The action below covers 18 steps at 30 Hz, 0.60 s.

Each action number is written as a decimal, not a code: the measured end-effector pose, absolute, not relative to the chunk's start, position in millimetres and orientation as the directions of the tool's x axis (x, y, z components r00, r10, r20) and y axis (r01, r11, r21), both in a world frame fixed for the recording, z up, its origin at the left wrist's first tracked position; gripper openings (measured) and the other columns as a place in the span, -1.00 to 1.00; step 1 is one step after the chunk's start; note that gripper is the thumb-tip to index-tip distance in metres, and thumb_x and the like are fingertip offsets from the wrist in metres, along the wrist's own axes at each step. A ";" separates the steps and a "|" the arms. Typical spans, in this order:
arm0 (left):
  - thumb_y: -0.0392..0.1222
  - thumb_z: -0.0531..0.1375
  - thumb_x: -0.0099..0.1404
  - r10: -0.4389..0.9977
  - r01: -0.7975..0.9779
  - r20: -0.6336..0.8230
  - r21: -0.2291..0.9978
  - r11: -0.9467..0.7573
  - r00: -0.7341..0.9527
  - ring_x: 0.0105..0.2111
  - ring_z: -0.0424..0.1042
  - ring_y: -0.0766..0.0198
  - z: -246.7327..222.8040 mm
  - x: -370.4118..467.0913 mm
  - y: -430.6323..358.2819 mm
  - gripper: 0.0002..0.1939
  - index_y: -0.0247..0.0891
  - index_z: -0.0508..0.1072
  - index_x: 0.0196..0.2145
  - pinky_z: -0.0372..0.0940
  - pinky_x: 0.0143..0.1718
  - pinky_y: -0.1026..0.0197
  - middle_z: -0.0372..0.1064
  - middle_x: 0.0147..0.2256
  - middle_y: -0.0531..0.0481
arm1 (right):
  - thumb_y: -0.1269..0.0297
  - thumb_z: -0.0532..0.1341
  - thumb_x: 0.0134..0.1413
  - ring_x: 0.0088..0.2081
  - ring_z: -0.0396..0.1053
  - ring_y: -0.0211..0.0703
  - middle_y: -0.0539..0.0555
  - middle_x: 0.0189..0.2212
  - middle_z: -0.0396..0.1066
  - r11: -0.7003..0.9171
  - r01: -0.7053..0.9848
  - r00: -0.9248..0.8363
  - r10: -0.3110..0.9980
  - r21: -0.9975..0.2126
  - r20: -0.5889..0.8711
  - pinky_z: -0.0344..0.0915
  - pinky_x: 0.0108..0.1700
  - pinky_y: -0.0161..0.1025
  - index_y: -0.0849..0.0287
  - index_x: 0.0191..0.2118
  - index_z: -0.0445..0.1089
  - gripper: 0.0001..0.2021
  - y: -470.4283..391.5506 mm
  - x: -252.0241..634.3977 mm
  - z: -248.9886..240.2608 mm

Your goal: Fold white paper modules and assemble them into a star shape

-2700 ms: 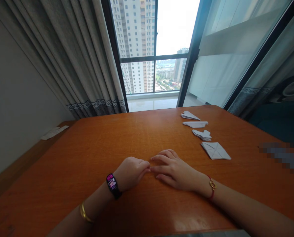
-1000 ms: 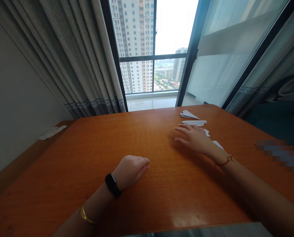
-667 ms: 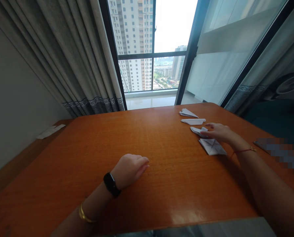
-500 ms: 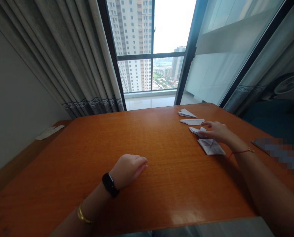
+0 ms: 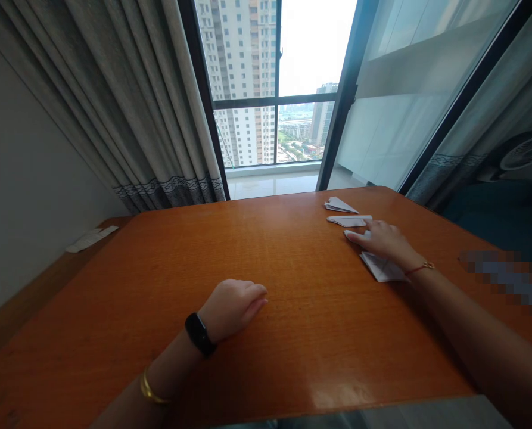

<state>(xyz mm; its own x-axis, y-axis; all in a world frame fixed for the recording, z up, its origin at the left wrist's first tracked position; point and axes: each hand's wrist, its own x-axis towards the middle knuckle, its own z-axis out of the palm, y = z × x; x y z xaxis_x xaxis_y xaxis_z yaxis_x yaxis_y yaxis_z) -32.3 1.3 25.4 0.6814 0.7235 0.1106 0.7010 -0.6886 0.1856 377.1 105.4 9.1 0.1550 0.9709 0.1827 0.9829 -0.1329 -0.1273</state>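
Note:
Four folded white papers lie in a column at the right of the wooden table: a pointed one (image 5: 339, 205) at the back, a long flat one (image 5: 348, 221), a smaller one (image 5: 348, 234) and a square one (image 5: 380, 269) nearest me. My right hand (image 5: 384, 241) is over the smaller one, thumb and fingers apart, covering most of it and part of the square one. My left hand (image 5: 234, 307), with a black band at the wrist, rests curled on the table with its fingers together; nothing shows in it.
The brown table (image 5: 266, 250) spans the view. White paper (image 5: 91, 238) lies on a ledge at the left. A blurred-out object (image 5: 507, 277) is at the right edge. Curtains and a window stand behind, with a fan (image 5: 525, 152) at the right.
My right hand has moved slightly left and forward, now covering more of the smaller folded paper and part of the square one. My left hand has stayed in place.

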 end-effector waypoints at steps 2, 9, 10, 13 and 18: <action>-0.12 -0.01 0.39 0.718 0.696 0.100 0.184 -0.694 0.689 -0.33 0.47 0.19 25.8 -31.9 0.6 -0.76 -0.19 0.43 -0.21 0.28 -0.28 0.18 0.48 -0.33 0.00 | -0.06 0.10 0.13 -0.04 0.33 0.26 0.45 -0.08 0.36 -0.104 0.991 0.114 0.984 -0.080 0.140 0.21 -0.06 0.03 0.34 -0.07 0.39 -0.49 105.3 361.5 3.8; -0.10 0.06 0.36 0.761 0.724 0.189 0.236 -0.649 0.620 -0.20 0.43 0.13 20.9 -32.8 0.5 -0.72 -0.20 0.33 -0.01 0.31 -0.17 0.09 0.44 -0.20 -0.06 | -0.03 0.27 -0.03 0.10 0.24 0.09 0.25 0.11 0.28 0.444 0.823 -0.334 0.883 -0.353 0.330 0.20 0.09 -0.09 0.22 0.20 0.17 -0.29 85.8 246.5 15.5; -0.10 0.08 0.34 0.779 0.736 0.216 0.255 -0.627 0.589 -0.17 0.42 0.12 20.5 -32.8 1.1 -0.68 -0.21 0.30 0.02 0.31 -0.15 0.08 0.42 -0.16 -0.08 | -0.08 0.29 -0.07 0.15 0.20 0.09 0.24 0.16 0.22 0.475 0.799 -0.353 0.866 -0.367 0.353 0.18 0.13 -0.09 0.20 0.26 0.08 -0.18 92.6 239.9 19.8; -0.11 0.14 0.29 0.823 0.761 0.277 0.318 -0.565 0.496 -0.10 0.38 0.11 20.0 -32.1 3.6 -0.61 -0.23 0.25 0.05 0.30 -0.07 0.06 0.37 -0.08 -0.12 | -0.10 0.25 -0.03 0.14 0.21 0.09 0.30 0.15 0.24 0.323 0.879 -0.172 0.901 -0.350 0.398 0.14 0.15 -0.10 0.26 0.23 0.13 -0.22 134.0 255.1 32.4; -0.06 0.21 0.22 0.858 0.809 0.254 0.295 -0.509 0.447 0.12 0.22 0.02 14.1 -30.7 7.3 -0.44 -0.21 0.20 0.13 0.19 0.12 -0.04 0.20 0.14 -0.19 | 0.01 0.08 0.17 0.08 0.23 0.40 0.69 -0.01 0.26 -0.069 0.962 0.155 0.934 -0.263 0.322 0.16 -0.03 0.18 0.61 0.04 0.27 -0.38 202.4 329.2 39.1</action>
